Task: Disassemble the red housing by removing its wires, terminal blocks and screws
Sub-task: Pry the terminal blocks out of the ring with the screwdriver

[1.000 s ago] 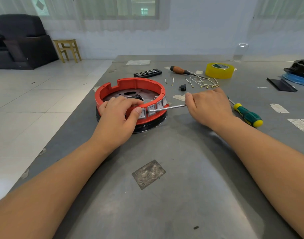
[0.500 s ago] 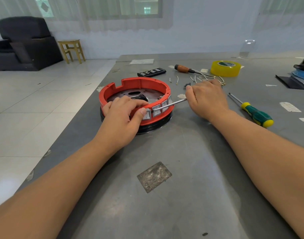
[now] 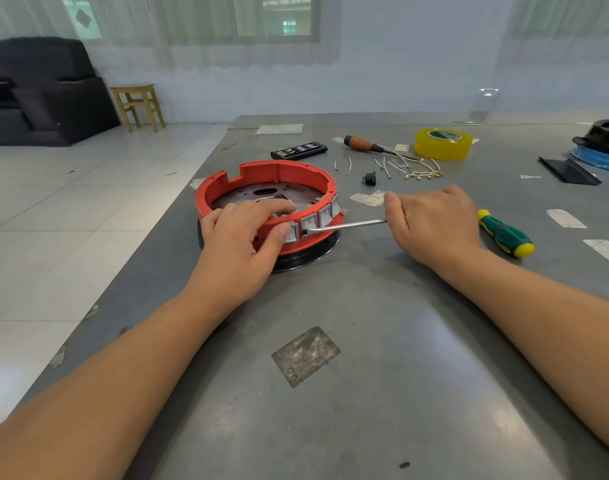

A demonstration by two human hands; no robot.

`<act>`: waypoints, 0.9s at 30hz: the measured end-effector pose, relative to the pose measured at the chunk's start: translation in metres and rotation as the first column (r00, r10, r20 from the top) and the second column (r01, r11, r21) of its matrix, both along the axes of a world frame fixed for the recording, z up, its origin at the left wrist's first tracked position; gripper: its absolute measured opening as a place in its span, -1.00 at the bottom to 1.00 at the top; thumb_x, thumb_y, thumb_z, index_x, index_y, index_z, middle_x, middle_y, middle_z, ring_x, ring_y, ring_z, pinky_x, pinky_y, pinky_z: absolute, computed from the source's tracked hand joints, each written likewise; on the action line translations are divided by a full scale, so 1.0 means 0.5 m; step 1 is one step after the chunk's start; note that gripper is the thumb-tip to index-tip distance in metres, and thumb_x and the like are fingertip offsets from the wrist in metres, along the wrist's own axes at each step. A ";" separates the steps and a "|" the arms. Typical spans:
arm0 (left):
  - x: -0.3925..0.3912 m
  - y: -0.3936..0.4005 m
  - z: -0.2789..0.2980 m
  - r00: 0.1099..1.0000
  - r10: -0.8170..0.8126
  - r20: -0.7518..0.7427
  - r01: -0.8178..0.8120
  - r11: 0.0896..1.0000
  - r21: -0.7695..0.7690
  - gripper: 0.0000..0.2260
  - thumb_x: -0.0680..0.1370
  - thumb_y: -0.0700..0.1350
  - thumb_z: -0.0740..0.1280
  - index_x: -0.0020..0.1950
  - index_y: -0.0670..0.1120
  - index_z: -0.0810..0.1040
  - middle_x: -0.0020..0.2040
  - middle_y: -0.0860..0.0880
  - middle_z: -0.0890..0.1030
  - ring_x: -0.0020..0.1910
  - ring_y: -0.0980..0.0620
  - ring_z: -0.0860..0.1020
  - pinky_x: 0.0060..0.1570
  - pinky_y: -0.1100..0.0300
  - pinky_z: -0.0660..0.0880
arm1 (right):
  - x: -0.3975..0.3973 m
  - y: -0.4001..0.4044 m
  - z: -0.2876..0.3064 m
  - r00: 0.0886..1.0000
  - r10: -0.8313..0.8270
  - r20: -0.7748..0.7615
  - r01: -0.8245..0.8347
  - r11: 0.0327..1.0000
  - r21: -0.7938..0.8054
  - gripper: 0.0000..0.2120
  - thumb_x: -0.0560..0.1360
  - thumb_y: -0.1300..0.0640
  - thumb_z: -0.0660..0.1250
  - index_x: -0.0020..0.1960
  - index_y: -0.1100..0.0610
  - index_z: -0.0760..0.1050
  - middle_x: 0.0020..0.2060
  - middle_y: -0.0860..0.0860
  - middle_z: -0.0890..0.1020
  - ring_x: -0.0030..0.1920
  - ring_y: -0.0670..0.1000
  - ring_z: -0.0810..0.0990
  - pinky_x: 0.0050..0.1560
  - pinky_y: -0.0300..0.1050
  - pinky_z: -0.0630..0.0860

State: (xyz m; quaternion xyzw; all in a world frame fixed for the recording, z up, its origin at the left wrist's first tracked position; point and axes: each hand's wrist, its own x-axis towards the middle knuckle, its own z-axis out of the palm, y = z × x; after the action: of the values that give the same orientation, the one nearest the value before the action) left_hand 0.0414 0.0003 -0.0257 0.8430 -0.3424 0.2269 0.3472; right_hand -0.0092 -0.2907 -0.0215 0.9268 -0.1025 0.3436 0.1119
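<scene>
left hand [image 3: 242, 239]: fingers bent over the ring's [image 3: 279, 171] near rim, thumb pressed on its outside | right hand [image 3: 431, 223]: curled tight around a tool [image 3: 348, 226], knuckles up | both arms: bare, reaching forward

One red housing [image 3: 282, 174]; four grey blocks [image 3: 310, 224] on its wall; three screwdrivers [image 3: 505, 233]; one tape roll [image 3: 443, 143]; two hands [image 3: 239, 244].

Left grip [image 3: 242, 233] clamps the red housing [image 3: 261, 174] rim, thumb on a grey terminal block [image 3: 291, 233]. Right grip [image 3: 431, 223] holds a screwdriver [image 3: 348, 225], tip against the next block just beside that thumb. Loose wires [image 3: 410, 168] lie on the desk [image 3: 365, 393] beyond the right grip.
</scene>
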 end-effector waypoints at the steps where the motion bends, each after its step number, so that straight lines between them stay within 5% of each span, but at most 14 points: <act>1: -0.001 0.001 0.000 1.000 -0.008 0.002 0.008 1.000 -0.004 -0.75 0.65 0.08 0.26 0.32 0.24 0.55 0.15 0.25 0.60 0.16 0.18 0.45 0.37 0.05 0.15 | -0.012 -0.004 -0.005 1.000 -0.014 -0.015 0.014 1.000 -0.012 -0.45 0.68 -0.09 -0.04 -0.41 0.06 0.37 -0.53 -0.03 0.36 -0.44 0.15 0.37 -0.13 0.02 0.34; 6: 0.000 0.007 0.002 0.999 -0.045 -0.014 0.044 0.999 -0.028 -0.84 0.64 0.06 0.28 0.17 0.30 0.54 0.13 0.25 0.63 0.11 0.12 0.50 0.41 -0.06 0.20 | -0.058 -0.016 -0.022 1.000 -0.011 -0.006 0.011 0.999 -0.045 -0.43 0.70 -0.10 -0.04 -0.43 0.06 0.32 -0.56 -0.07 0.30 -0.48 0.16 0.38 -0.19 -0.03 0.23; 11: 0.005 0.013 -0.001 0.998 -0.061 -0.006 0.060 0.995 -0.076 -0.84 0.64 0.02 0.35 0.15 0.23 0.65 0.06 0.27 0.66 0.06 0.11 0.54 0.38 -0.20 0.30 | -0.054 0.009 -0.014 0.989 -0.076 -0.123 0.066 0.994 -0.083 -0.32 0.68 -0.19 -0.22 -0.28 0.07 0.51 -0.42 0.02 0.59 -0.29 0.17 0.60 -0.09 0.02 0.35; 21: 0.010 0.013 -0.007 0.997 -0.069 0.028 0.071 0.993 -0.098 -0.84 0.64 -0.01 0.40 0.16 0.23 0.68 0.04 0.28 0.65 0.03 0.12 0.54 0.23 -0.30 0.43 | -0.065 0.034 -0.010 0.985 -0.086 -0.146 0.081 0.996 -0.039 -0.31 0.65 -0.27 -0.27 -0.27 0.04 0.47 -0.45 -0.04 0.46 -0.37 0.10 0.48 -0.13 0.01 0.32; 27: 0.005 0.011 0.000 0.997 -0.074 0.023 0.076 0.995 -0.071 -0.83 0.64 -0.07 0.42 0.14 0.22 0.66 0.01 0.26 0.65 0.04 0.06 0.55 0.26 -0.29 0.40 | -0.056 0.022 -0.014 0.986 -0.026 -0.165 0.023 1.000 -0.020 -0.33 0.67 -0.23 -0.27 -0.23 0.04 0.48 -0.38 -0.02 0.56 -0.31 0.12 0.54 -0.07 0.04 0.34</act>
State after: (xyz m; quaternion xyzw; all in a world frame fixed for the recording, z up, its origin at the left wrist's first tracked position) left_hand 0.0439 0.0060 -0.0255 0.8143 -0.3689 0.2342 0.3819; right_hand -0.0370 -0.2799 -0.0284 0.9496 -0.1010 0.2654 0.1327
